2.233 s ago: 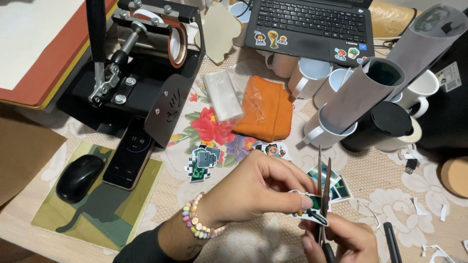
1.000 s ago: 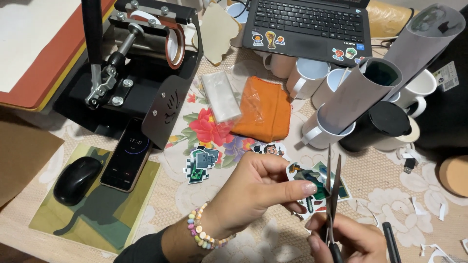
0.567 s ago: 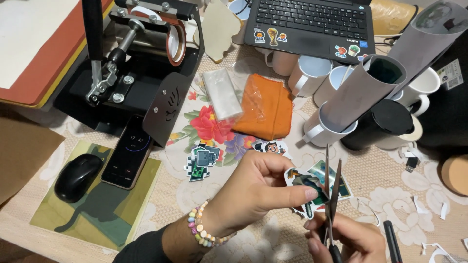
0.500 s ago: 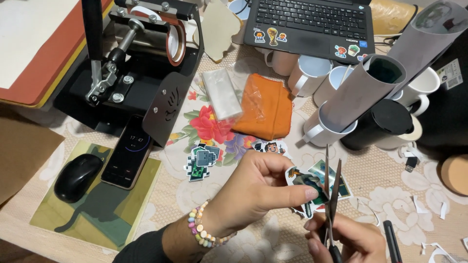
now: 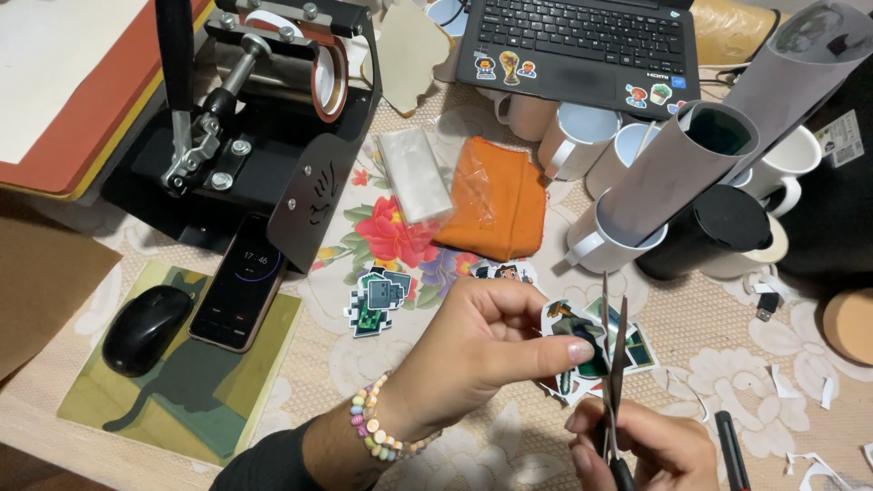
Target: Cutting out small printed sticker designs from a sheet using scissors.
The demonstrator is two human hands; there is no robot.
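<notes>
My left hand (image 5: 473,350) pinches a printed sticker cut-out (image 5: 571,335) between thumb and forefinger, the thumb lying flat across its lower edge. The cut-out is held just above the table, near the lower middle of the view, with more printed sticker pieces (image 5: 637,345) lying directly under and behind it. My right hand (image 5: 650,445) is clenched around the handles of a pair of scissors (image 5: 614,364); the blades point up and away from me, standing slightly apart, and meet the right edge of the cut-out. A beaded bracelet (image 5: 377,432) sits on my left wrist. To the left of my left hand, a blocky green and grey sticker (image 5: 377,300) lies flat on the floral tablecloth (image 5: 364,236). Further left, a black mouse (image 5: 145,327) and a phone (image 5: 241,282) with a lit screen rest on a green mat (image 5: 182,391). Behind them stands a black mug press (image 5: 245,118). An orange cloth (image 5: 496,200) and a clear plastic packet (image 5: 414,173) lie near the middle of the table. White mugs (image 5: 577,136) and a black mug (image 5: 709,227) stand to the right, with grey rolled tubes (image 5: 691,164) leaning over them. A laptop (image 5: 582,41) is at the far edge. White paper offcuts (image 5: 823,391) are scattered at the lower right.
</notes>
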